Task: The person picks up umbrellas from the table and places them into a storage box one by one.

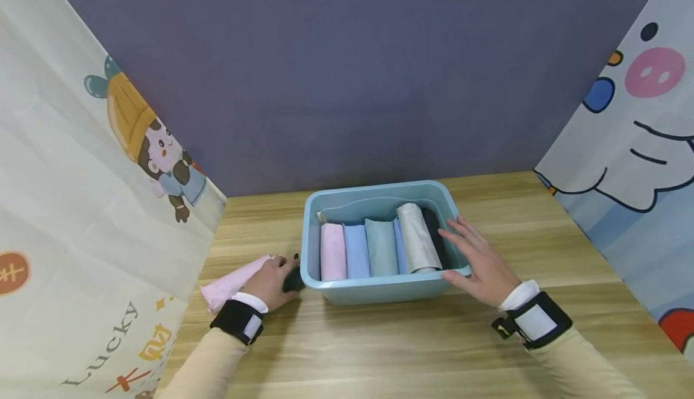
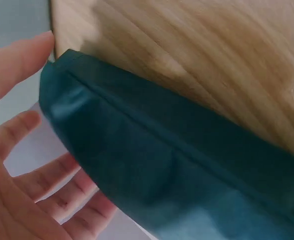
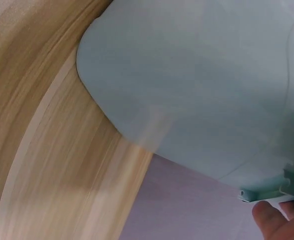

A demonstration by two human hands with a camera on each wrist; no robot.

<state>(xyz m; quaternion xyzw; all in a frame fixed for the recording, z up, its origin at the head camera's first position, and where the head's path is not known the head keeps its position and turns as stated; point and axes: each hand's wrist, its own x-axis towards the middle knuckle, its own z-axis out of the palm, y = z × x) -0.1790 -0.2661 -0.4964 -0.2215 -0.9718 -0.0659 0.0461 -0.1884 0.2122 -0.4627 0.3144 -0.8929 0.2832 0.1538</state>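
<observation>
A light blue plastic bin (image 1: 374,293) on the table holds several fabric rolls side by side: a pink roll (image 1: 333,251), a blue roll (image 1: 356,251), a grey-green roll (image 1: 381,247), a whitish roll (image 1: 418,239) and a black one (image 1: 435,237) at the right. My left hand (image 1: 268,283) is over a dark green fabric roll (image 2: 151,135) beside the bin's left wall, its fingers extended and their tips partly hidden by the roll. At the bin's right front corner, my right hand (image 1: 482,263) rests on the rim with its fingers spread.
Another pink roll (image 1: 230,284) lies on the wooden table (image 1: 379,351), left of my left hand and partly hidden by it. Behind the table stands a purple-grey backdrop (image 1: 347,73). Printed cloths hang on the left (image 1: 65,164) and right (image 1: 640,146).
</observation>
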